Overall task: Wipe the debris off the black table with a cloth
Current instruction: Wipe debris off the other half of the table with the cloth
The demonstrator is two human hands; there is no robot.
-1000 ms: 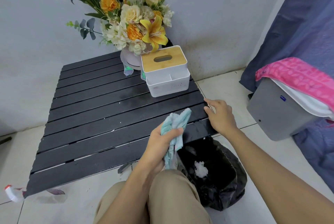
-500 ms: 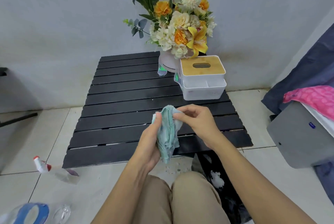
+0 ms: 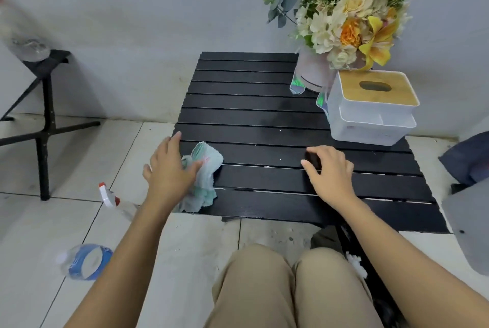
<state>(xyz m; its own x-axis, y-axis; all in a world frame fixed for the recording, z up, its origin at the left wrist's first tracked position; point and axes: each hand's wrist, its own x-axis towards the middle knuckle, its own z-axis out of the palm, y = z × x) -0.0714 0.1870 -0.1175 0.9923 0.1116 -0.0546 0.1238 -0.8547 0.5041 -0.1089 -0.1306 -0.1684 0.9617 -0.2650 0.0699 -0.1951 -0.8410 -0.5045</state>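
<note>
— Status of desk (image 3: 264, 116)?
— Black, slatted, set against the wall. Small white specks of debris (image 3: 280, 159) scattered over the middle slats, near the centre.

— Cloth (image 3: 205, 169) location?
— On the near left corner of the desk, crumpled, pale green and white. Lower edge hanging slightly past the front edge of the desk.

— Left hand (image 3: 169, 169)?
— Laid flat over the left part of the cloth, palm down, fingers spread and pressing on it. Not closed around it. Fingertips reaching past the desk's left edge.

— Right hand (image 3: 329, 169)?
— Resting on the desk to the right of centre, well apart from the cloth. Fingers bent, tips touching a slat, holding nothing.

— Other items on the desk?
— Flower bouquet (image 3: 349, 15) in a pale pot at the far right corner. White tissue box (image 3: 370, 108) with a wooden lid just in front of it, touching or nearly so.

— Floor (image 3: 39, 222)?
— White tile. Spray bottle (image 3: 113, 200) lying to the left of the desk, beside the left forearm. Plastic bottle (image 3: 84, 261) with a blue label nearer the camera. Black stand (image 3: 45, 121) further left, by the wall. Loose grit visible on the tile just under the desk's front edge.
</note>
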